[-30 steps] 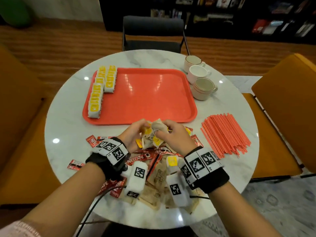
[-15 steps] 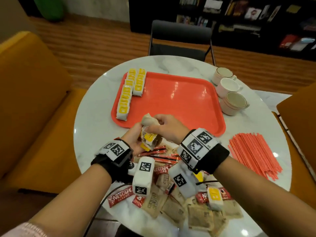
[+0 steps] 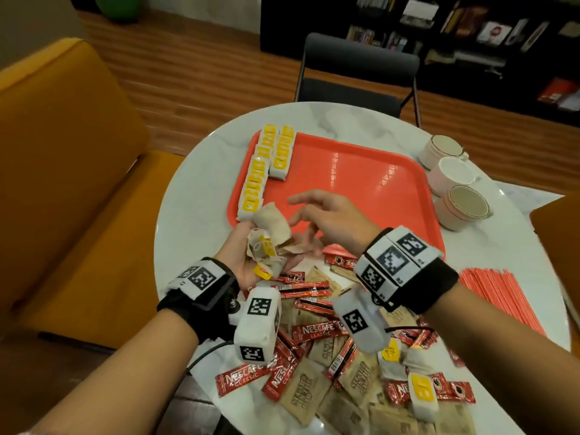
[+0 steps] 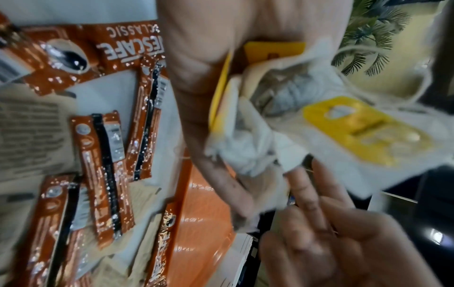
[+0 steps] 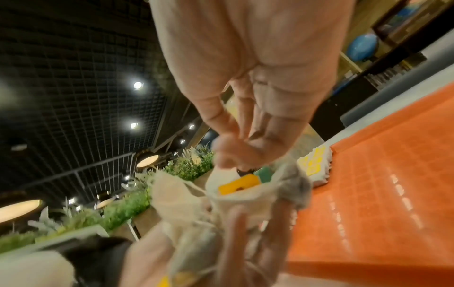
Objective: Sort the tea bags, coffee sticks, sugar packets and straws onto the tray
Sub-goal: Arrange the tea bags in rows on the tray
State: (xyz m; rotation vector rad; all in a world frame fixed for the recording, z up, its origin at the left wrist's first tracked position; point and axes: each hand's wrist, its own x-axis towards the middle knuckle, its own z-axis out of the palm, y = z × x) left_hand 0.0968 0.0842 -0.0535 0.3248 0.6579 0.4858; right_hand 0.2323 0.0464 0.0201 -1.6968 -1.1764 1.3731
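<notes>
My left hand lies palm up at the near left corner of the orange tray and holds a crumpled bundle of tea bags with yellow tags. In the left wrist view the tea bags fill the palm. My right hand hovers just right of the bundle with relaxed, spread fingers and grips nothing; its fingertips are close above the tea bags. Two rows of tea bags lie along the tray's left edge.
Red coffee sticks and brown sugar packets lie heaped on the round marble table under my wrists. Orange straws lie to the right. Three cups stand beside the tray's right edge. An orange seat is on the left.
Both hands were pinching the tea bag bundle. The right hand has let go and spread its fingers, and the left hand has carried the bundle up to the tray's near left corner.
</notes>
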